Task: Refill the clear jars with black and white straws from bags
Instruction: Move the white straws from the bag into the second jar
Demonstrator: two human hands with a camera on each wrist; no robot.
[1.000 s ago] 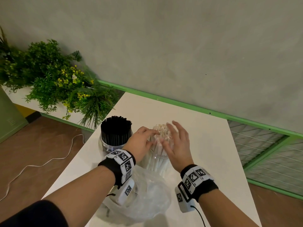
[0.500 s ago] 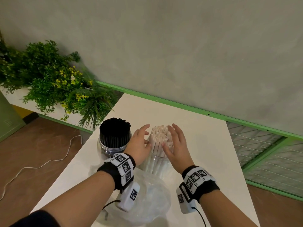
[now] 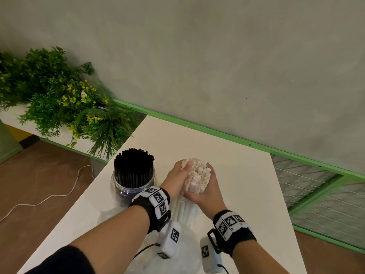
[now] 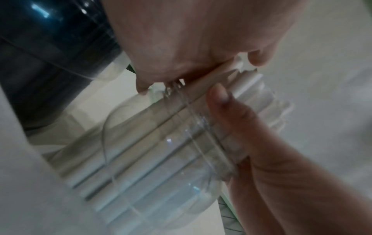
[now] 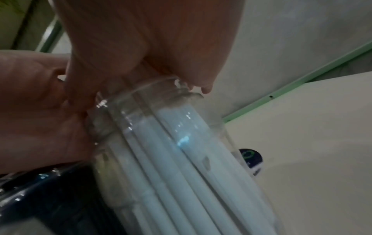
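Note:
A clear jar [image 3: 184,211] stands on the white table [image 3: 233,175], filled with upright white straws [image 3: 197,175]. My left hand [image 3: 176,177] and right hand [image 3: 210,186] curl round the straw tops from either side, just above the jar mouth, squeezing them into a tight bundle. In the left wrist view my left hand [image 4: 191,47] wraps the straws [image 4: 247,89] over the jar [image 4: 161,159]. The right wrist view has my right hand [image 5: 153,47] gripping them at the jar rim [image 5: 157,89]. Left of it stands a second clear jar [image 3: 132,186], packed with black straws [image 3: 134,167].
A crumpled clear plastic bag [image 3: 183,260] lies on the table under my wrists. Green plants [image 3: 59,103] fill a ledge beyond the table's left edge. A green rail [image 3: 217,133] runs along the wall behind. A white cable [image 3: 49,196] lies on the floor.
My hands, held open beside the white straws a second ago, have closed in and now grip the straw tops, which are gathered tighter.

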